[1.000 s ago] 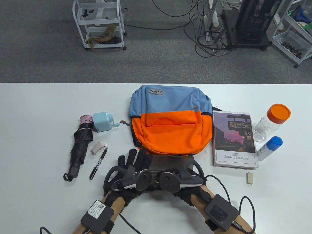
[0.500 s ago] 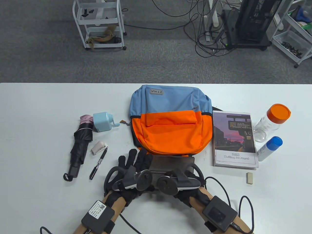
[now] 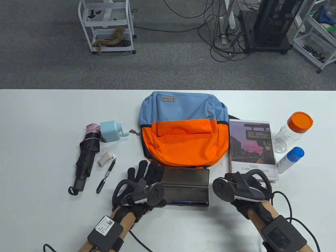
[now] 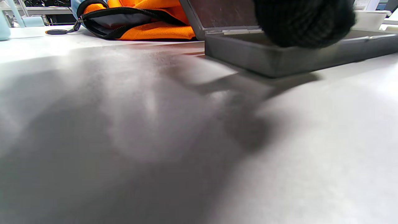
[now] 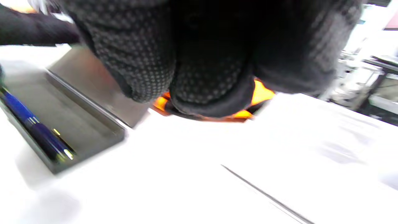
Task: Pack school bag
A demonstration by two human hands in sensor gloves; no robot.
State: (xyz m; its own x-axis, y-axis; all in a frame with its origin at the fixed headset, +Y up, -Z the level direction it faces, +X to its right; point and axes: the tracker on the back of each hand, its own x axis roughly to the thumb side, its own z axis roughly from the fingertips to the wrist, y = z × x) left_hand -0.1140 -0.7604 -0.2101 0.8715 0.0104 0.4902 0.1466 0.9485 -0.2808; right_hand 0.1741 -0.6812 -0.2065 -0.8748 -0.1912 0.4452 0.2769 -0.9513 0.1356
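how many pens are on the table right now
2. A black pen lies left of the backpack, beside the folded umbrella. A blue pen lies inside the open pencil case by the left hand. Others may be hidden.

Gloved fingertip point(image 4: 304, 23) over open case point(image 4: 279, 59)

Blue-and-orange backpack point(image 3: 183, 131), grey pencil case point(image 3: 185, 187), seemingly dark-blue pen point(image 3: 187, 202)

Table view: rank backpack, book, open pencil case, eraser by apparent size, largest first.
1. backpack
2. book
3. pencil case, partly hidden by the left hand, so its place against the book is unsure
4. eraser
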